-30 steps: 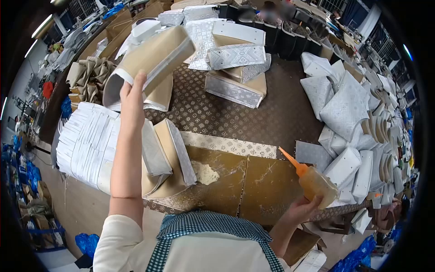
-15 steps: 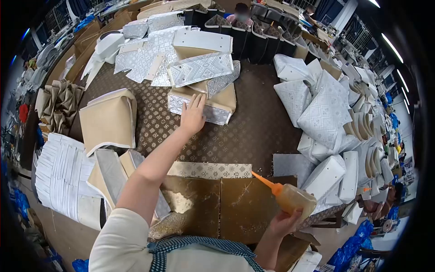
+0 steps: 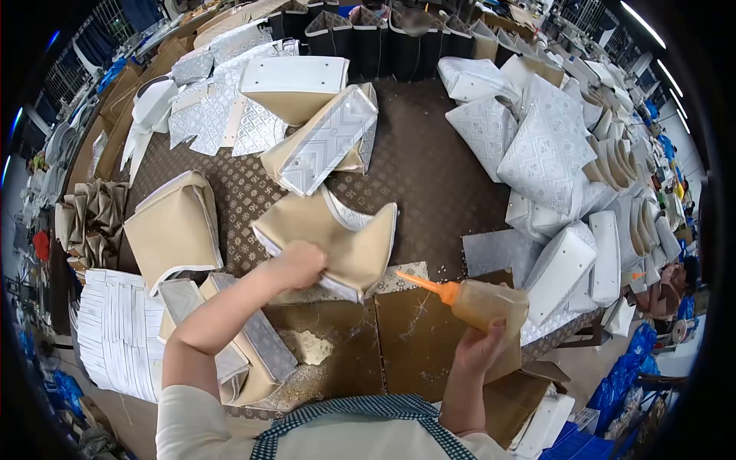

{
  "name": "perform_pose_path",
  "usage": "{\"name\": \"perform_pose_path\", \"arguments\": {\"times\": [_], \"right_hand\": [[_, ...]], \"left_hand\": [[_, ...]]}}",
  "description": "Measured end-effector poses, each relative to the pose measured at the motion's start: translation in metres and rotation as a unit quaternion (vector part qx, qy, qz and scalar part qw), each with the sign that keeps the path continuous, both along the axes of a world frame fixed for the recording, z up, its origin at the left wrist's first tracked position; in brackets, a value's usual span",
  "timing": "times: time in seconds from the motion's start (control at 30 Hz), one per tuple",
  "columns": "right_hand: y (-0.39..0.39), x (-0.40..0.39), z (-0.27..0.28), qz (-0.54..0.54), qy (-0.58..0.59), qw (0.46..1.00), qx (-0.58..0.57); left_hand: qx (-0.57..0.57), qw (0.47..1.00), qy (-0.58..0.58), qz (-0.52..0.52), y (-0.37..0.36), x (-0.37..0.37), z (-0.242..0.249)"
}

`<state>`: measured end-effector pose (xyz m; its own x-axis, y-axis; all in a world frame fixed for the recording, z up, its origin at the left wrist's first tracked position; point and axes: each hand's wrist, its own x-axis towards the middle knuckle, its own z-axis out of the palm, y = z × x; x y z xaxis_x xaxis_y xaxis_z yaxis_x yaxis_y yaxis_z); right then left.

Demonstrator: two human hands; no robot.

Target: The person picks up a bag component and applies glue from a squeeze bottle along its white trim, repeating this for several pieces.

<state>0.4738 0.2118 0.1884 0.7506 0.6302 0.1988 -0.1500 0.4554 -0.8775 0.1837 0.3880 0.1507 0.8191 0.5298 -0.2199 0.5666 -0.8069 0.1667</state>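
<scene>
My left hand (image 3: 303, 265) is closed on the near edge of a beige-lined bag body (image 3: 349, 244) with a silver-white outer face. The piece bends in a curve, its near edge over a patterned strip (image 3: 410, 270) at the back of the cardboard. In my right hand (image 3: 481, 349) is a squeeze bottle (image 3: 491, 305) of yellowish glue. Its orange nozzle (image 3: 422, 282) points left toward the bag body. The fingers under the bottle are partly hidden. Behind the bag body lies another silver-patterned bag piece (image 3: 326, 142).
Brown cardboard (image 3: 418, 337) covers the near table edge, with a pale dried patch on its left half. Silver bag bodies (image 3: 548, 161) are heaped at right. White strips (image 3: 115, 330) and a beige bag body (image 3: 175, 226) stand at left. Black bags (image 3: 372, 54) line the back.
My left hand has taken hold of the bag body and drawn it nearer, over the patterned strip. The bottle stays in my right hand, its nozzle now flatter. My view has shifted a little.
</scene>
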Motion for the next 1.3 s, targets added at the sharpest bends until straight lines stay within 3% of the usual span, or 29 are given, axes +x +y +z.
{"name": "perform_pose_path", "arguments": {"times": [0.03, 0.1, 0.13, 0.2, 0.23, 0.3, 0.4, 0.47, 0.63, 0.77, 0.9, 1.1, 1.17, 1.3], "right_hand": [[-0.002, 0.0, 0.005, 0.012, 0.01, 1.0, 0.002], [-0.008, -0.001, 0.013, 0.008, 0.023, 1.0, -0.002], [-0.012, -0.001, 0.016, 0.005, 0.028, 1.0, -0.001], [-0.021, 0.002, 0.016, 0.007, 0.034, 0.999, 0.006], [-0.026, 0.002, 0.02, 0.006, 0.037, 0.999, 0.01], [-0.042, 0.015, 0.014, -0.004, 0.039, 0.999, 0.019], [-0.064, 0.02, 0.024, -0.018, 0.085, 0.995, 0.055], [-0.081, 0.023, 0.03, -0.028, 0.109, 0.992, 0.063], [-0.112, 0.031, 0.034, -0.05, 0.129, 0.987, 0.079], [-0.127, 0.033, 0.035, -0.049, 0.141, 0.984, 0.102], [-0.138, 0.038, 0.041, -0.04, 0.122, 0.982, 0.137], [-0.158, 0.049, 0.06, -0.032, 0.119, 0.981, 0.152], [-0.167, 0.055, 0.067, -0.033, 0.106, 0.98, 0.162], [-0.184, 0.07, 0.075, -0.048, 0.093, 0.982, 0.16]], "left_hand": [[-0.066, 0.996, -0.039, -0.046, -0.019, 0.0, 0.015], [-0.316, 0.948, 0.028, -0.014, -0.039, 0.016, 0.036], [-0.356, 0.934, -0.012, 0.014, -0.045, 0.019, 0.028], [-0.226, 0.97, -0.082, 0.03, -0.041, 0.046, 0.032], [-0.232, 0.964, -0.097, 0.082, -0.035, 0.064, 0.028], [-0.163, 0.965, -0.163, 0.128, -0.032, 0.097, -0.024], [-0.123, 0.984, -0.058, 0.117, -0.034, 0.138, -0.105], [-0.122, 0.982, -0.033, 0.14, -0.051, 0.157, -0.087], [0.0, 0.987, -0.097, 0.131, -0.068, 0.155, -0.044], [-0.099, 0.985, -0.041, 0.133, -0.074, 0.137, 0.001], [-0.056, 0.989, -0.002, 0.134, -0.091, 0.111, 0.017], [-0.104, 0.978, -0.125, 0.13, -0.108, 0.08, 0.045], [-0.043, 0.971, -0.211, 0.107, -0.118, 0.075, 0.095], [0.108, 0.952, -0.238, 0.16, -0.157, 0.063, 0.167]]}}
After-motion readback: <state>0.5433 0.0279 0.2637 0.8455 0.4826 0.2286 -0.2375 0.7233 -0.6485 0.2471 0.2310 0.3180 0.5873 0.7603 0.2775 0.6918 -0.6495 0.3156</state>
